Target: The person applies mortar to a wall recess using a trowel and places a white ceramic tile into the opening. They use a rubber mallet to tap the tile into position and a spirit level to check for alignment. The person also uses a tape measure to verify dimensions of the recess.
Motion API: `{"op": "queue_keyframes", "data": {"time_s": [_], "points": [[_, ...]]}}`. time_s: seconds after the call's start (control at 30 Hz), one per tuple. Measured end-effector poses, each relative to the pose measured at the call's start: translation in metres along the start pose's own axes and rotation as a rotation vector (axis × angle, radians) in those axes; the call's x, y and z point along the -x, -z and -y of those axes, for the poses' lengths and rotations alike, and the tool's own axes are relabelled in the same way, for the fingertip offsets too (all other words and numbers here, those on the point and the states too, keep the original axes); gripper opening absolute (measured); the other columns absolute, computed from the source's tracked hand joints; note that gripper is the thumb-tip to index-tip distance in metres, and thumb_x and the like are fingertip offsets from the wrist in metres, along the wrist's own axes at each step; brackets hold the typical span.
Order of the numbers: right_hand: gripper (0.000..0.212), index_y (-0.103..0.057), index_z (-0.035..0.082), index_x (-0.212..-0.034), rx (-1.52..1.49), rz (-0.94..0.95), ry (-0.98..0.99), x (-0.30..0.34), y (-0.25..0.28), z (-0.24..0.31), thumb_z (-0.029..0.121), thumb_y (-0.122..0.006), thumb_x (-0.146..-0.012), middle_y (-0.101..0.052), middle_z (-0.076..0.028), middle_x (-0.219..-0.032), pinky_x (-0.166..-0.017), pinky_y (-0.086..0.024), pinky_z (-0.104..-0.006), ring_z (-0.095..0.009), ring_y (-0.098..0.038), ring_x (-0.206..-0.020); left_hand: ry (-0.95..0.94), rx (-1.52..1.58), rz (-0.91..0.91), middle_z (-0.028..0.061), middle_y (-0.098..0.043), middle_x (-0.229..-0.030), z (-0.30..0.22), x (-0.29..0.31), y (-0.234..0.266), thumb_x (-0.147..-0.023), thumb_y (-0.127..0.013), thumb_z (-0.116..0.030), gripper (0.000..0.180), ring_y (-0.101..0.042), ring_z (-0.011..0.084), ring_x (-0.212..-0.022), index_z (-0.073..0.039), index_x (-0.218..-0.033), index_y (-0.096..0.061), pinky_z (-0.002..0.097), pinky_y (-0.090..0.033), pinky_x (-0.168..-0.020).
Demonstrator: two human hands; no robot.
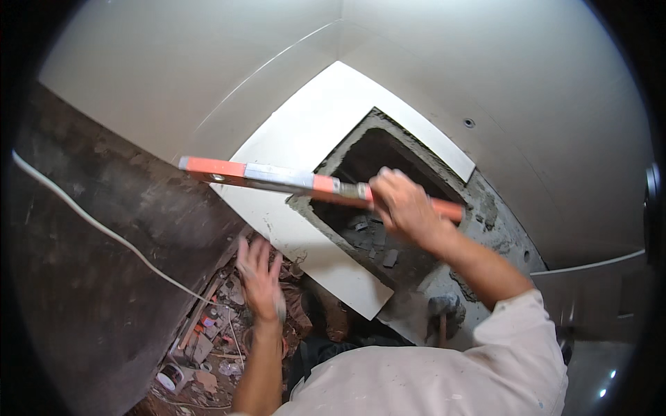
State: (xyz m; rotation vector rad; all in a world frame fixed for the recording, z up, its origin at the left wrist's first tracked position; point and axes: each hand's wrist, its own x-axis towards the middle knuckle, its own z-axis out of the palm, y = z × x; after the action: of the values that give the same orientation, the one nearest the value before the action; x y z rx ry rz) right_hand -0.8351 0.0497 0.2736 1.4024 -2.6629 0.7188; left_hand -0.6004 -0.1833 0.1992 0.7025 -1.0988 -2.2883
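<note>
An orange spirit level with a silver middle section is in my right hand, whose fingers wrap round it right of its middle. The level stretches across a white slab and over the rectangular opening cut in it. Whether it touches the slab, I cannot tell. Below the slab's left front edge, my left hand holds nothing, its fingers apart and slightly blurred. Rough grey mortar lines the opening, and broken pieces lie down inside.
Smooth pale walls meet behind the slab; a small round fitting sits in the right one. A white cable hangs across the dark wall at left. Rubble covers the floor below. A dark-headed mallet rests at the slab's near right.
</note>
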Motion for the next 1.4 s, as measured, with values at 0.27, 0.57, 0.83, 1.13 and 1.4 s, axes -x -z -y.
{"op": "queue_keyframes", "data": {"time_s": [0.27,0.57,0.83,1.13,1.4], "points": [[0.021,-0.058,-0.001,-0.105,-0.226,-0.401,-0.364,0.107,0.061,0.043,0.001,-0.066,-0.086,-0.053,-0.020,-0.093,-0.071,-0.046,-0.0452,-0.038,-0.055,-0.080,0.432,0.233,0.607,0.0128,-0.033,-0.164,0.091,0.055,-0.212,-0.104,-0.029,-0.066,0.083,-0.029,0.0259,-0.152,-0.006,-0.161,-0.025,0.0415,-0.022,-0.124],[0.026,-0.056,-0.009,-0.109,0.318,-0.536,-0.773,0.260,0.157,-0.008,0.014,-0.061,-0.097,-0.054,-0.021,-0.098,-0.079,-0.044,-0.0441,-0.035,-0.055,-0.088,-0.623,-1.437,0.433,0.0338,-0.016,-0.165,0.227,-0.216,-0.303,-0.107,-0.036,-0.047,0.079,-0.012,0.0460,-0.155,0.013,-0.156,-0.022,0.0625,-0.012,-0.123],[0.034,-0.056,-0.011,-0.112,0.268,-0.478,-1.051,0.317,0.144,-0.011,0.020,-0.062,-0.099,-0.055,-0.022,-0.100,-0.083,-0.044,-0.0460,-0.039,-0.056,-0.090,-0.688,-1.989,0.690,0.0184,-0.019,-0.169,0.331,-0.156,-0.382,-0.104,-0.024,-0.061,0.084,-0.012,0.0328,-0.158,0.002,-0.160,-0.024,0.0698,-0.002,-0.121],[0.023,-0.063,-0.007,-0.110,0.190,-0.387,-0.732,0.199,0.111,-0.119,0.009,-0.067,-0.093,-0.059,-0.021,-0.101,-0.082,-0.048,-0.0440,-0.038,-0.060,-0.094,-0.497,-0.873,1.373,0.0191,-0.062,-0.135,0.236,0.033,-0.263,-0.101,-0.059,-0.022,0.033,-0.049,0.0329,-0.140,0.001,-0.124,-0.065,0.0544,-0.027,-0.123],[0.020,-0.065,-0.001,-0.099,0.333,-0.283,-0.480,0.043,0.015,-0.231,0.015,-0.070,-0.089,-0.060,-0.019,-0.100,-0.084,-0.048,-0.0506,-0.041,-0.060,-0.095,-0.388,-1.258,0.857,0.0169,-0.072,-0.107,0.073,0.044,-0.057,-0.087,-0.069,-0.007,0.015,-0.069,0.0357,-0.104,-0.001,-0.100,-0.071,0.0451,-0.054,-0.091]]}}
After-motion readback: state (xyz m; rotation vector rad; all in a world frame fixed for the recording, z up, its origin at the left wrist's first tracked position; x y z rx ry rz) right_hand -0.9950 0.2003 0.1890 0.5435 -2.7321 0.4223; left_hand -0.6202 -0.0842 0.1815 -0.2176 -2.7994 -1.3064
